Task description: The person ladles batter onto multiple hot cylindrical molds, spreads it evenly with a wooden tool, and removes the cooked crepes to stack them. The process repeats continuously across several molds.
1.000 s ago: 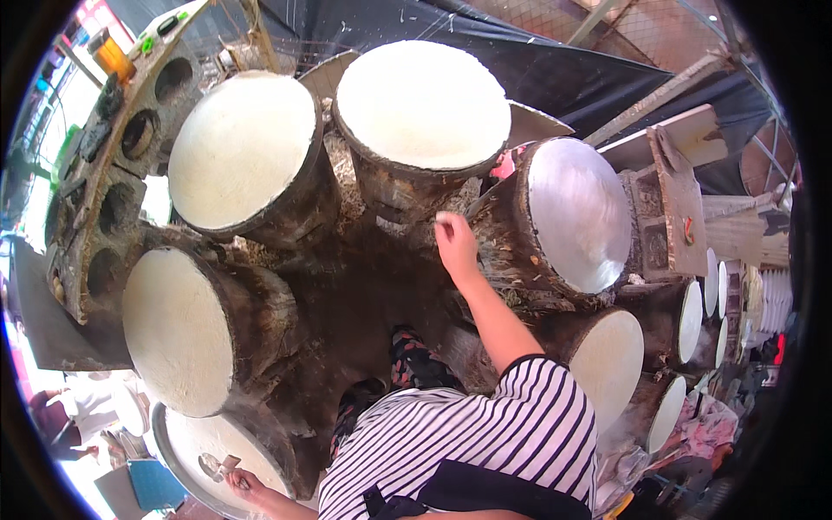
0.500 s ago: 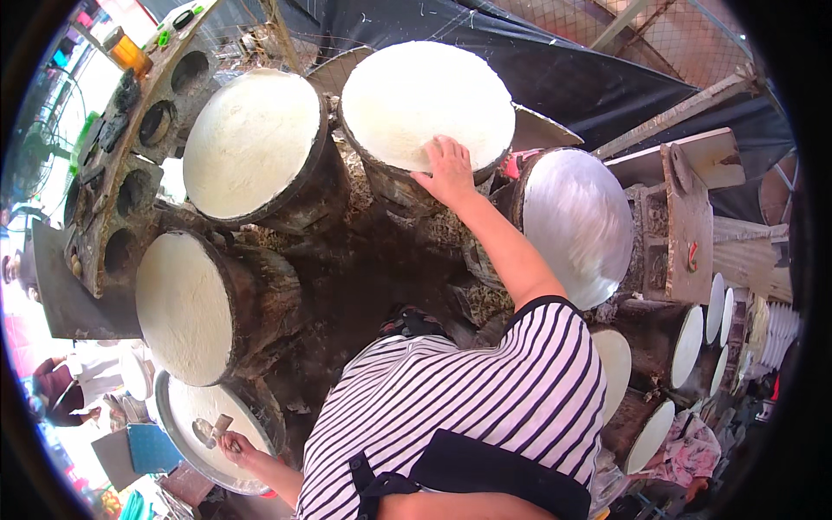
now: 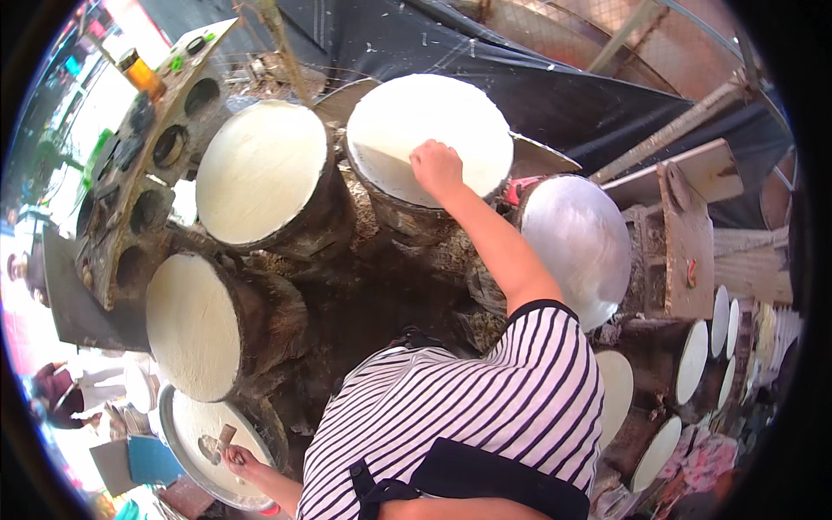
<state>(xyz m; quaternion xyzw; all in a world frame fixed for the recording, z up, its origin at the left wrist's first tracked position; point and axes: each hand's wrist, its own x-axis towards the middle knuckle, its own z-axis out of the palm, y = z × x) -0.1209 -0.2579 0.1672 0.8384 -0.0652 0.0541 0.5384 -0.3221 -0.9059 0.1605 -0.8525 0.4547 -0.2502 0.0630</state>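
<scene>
My right hand (image 3: 436, 169) reaches over the near half of a round white-coated griddle (image 3: 425, 104), fingers closed on what looks like the edge of its thin white sheet (image 3: 455, 117). A greyer patch shows beside my fingers on the griddle's near left part. At the lower left my left hand (image 3: 238, 461) is closed around a short brown wooden tool (image 3: 227, 434). This tool is over a wide metal-rimmed pan (image 3: 165, 416) with a cream-coloured filling and a darker grey hollow in it. The tool's far end is too small to make out.
More drum-shaped stoves carry round cream tops, one at upper left (image 3: 260, 173) and one at left (image 3: 192, 329). A bare silvery griddle (image 3: 576, 247) tilts at right. Boards (image 3: 685, 260) stand beyond it. Black sheeting (image 3: 607, 121) hangs behind. Perforated blocks (image 3: 152, 208) line the left.
My right hand has gone from spread fingers on the white surface to a closed grip, and a greyer patch has appeared there. My left hand keeps its tool. The whole view has shifted slightly.
</scene>
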